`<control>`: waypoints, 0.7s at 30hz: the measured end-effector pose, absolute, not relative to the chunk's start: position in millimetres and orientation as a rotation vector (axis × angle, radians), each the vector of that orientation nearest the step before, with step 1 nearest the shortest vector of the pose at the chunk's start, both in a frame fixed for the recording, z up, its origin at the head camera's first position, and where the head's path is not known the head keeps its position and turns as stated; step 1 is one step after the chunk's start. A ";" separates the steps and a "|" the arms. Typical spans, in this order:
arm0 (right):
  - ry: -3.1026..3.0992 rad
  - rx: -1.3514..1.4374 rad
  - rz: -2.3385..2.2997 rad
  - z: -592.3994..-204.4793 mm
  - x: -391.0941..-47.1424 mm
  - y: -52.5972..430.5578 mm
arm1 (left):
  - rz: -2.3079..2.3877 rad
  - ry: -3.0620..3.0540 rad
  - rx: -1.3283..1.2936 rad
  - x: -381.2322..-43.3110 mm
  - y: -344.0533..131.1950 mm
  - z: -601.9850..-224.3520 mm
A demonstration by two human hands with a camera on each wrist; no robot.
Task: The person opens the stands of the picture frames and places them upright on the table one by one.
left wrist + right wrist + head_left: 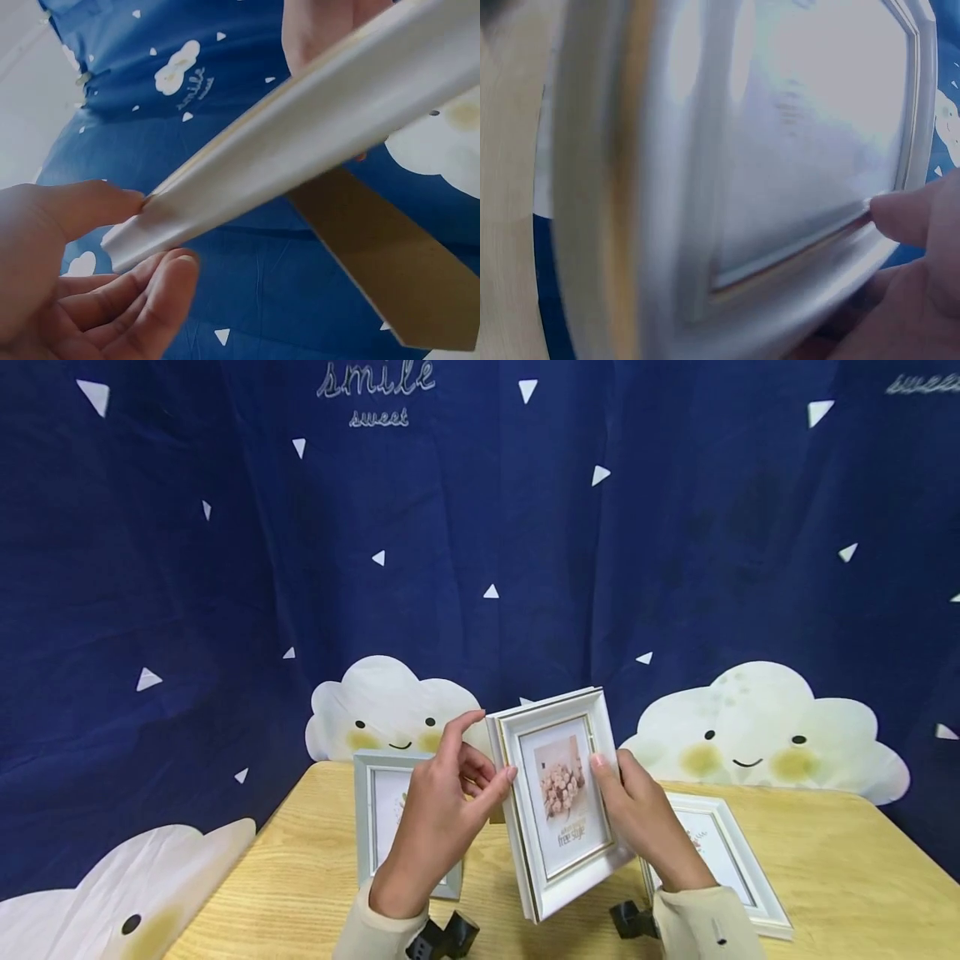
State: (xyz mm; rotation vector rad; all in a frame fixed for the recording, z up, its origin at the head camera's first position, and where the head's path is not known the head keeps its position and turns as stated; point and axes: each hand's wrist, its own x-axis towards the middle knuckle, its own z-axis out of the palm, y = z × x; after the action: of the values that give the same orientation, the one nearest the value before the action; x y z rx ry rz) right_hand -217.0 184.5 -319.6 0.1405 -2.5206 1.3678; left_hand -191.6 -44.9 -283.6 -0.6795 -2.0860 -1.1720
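Note:
A white picture frame (527, 835) with a thin gold inner line is held up, tilted, above the table. Its picture shows pale pink flowers and the words "free style". My left hand (442, 810) pinches the left edge, its thumb at the front. In the left wrist view, the thumb and a fingertip of that hand lie on opposite sides of the edge. On the right side, my right hand (648, 818) grips the frame, thumb on the front border and other fingers behind. A brown stand flap (390, 262) sticks out from the frame's back.
A grey-green picture frame (365, 827) stands behind my left hand. To the right, a white picture frame (752, 864) lies on the wooden table (847, 860), partly covered by my right forearm. A dark blue curtain (427, 610) with clouds and triangles hangs behind the table.

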 end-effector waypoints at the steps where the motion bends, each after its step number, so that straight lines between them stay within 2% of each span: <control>1: -2.533 0.144 1.341 -319.4 -217.5 185.1 | -1.155 -2.098 -0.685 -191.9 -45.6 -283.6; 21: -2.693 0.253 1.120 -326.5 -219.7 191.8 | -0.891 -2.413 -0.729 -193.4 -53.3 -289.7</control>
State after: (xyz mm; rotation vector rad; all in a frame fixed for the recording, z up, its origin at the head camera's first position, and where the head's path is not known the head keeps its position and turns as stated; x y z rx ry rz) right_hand -219.7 191.8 -326.5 0.2530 -2.6933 1.1199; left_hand -193.4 -53.3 -289.7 -0.7289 -2.4135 -0.8907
